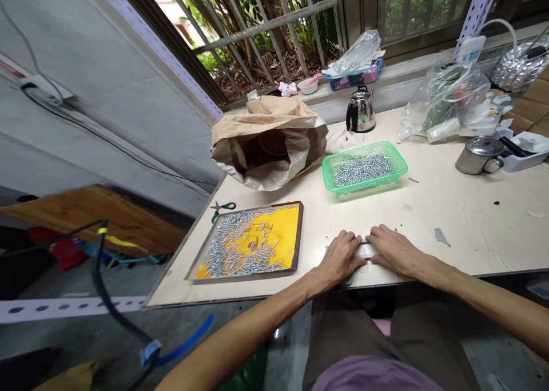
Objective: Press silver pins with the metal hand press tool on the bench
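Near the table's front edge, a small flat silvery metal piece [364, 250] lies between my two hands, its ends covered by fingers. My left hand [341, 256] is closed over the left end, thumb pointing inward. My right hand [392, 251] grips the right end with bent fingers. To the left is a shallow tray [299, 236] with a yellow printed bottom, strewn with many small metal pins or screws [240, 245]. Beyond my hands, a green plastic basket [369, 186] holds a layer of similar small metal pieces.
Green-handled scissors [223, 206] lie behind the tray. An open brown paper bag [266, 145] stands at the back left, a steel kettle [361, 111] behind the basket. On the right are a metal cup [478, 155] and a clear plastic bag [446, 102]. The table's left edge [171, 259] is bare.
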A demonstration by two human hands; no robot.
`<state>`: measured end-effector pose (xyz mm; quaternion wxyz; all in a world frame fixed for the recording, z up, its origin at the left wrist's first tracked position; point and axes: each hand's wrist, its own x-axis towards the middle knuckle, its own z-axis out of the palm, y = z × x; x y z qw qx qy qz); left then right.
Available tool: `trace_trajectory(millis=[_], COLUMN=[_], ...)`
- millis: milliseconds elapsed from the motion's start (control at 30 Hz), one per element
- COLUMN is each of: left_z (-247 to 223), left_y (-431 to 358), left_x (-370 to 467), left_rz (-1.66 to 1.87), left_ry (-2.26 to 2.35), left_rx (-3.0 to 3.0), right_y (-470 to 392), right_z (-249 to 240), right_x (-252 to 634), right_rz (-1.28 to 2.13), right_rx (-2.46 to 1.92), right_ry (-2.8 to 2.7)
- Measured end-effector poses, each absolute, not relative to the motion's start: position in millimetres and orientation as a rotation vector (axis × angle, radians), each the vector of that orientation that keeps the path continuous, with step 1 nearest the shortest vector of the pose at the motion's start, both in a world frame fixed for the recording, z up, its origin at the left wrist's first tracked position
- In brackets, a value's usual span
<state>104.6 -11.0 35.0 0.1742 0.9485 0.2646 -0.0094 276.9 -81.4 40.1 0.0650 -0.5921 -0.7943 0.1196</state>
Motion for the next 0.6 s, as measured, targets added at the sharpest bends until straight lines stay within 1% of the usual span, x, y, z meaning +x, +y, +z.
trace_trajectory(millis=[233,300,467,533,600], left_z=[34.5,31.8,12.5,5.5,2.2], left_y=[-12.6,-14.6,-44.0,-61.2,-74.1], left_x=[108.0,106.7,99.9,99.7,101.4], left_rz=[-0.016,0.063,0.359,0.428,0.456], left_ry=[0.831,0.840,0.777,0.701,0.669], left_rx=[2.701,2.701,2.715,2.698,2.649], right_y=[-79.7,-76.4,-59.8,-51.7,-42.2], right_z=[28.4,30.3,45.7,51.0,54.9], right_x=[268.8,276.7,302.3,305.0,301.6], right_rz=[0.203,0.229,0.491,0.463,0.343], right_rx=[-1.810,-1.792,-1.630,-1.666,-1.785], right_ry=[-2.327,-2.308,-2.403,-2.371,-2.339])
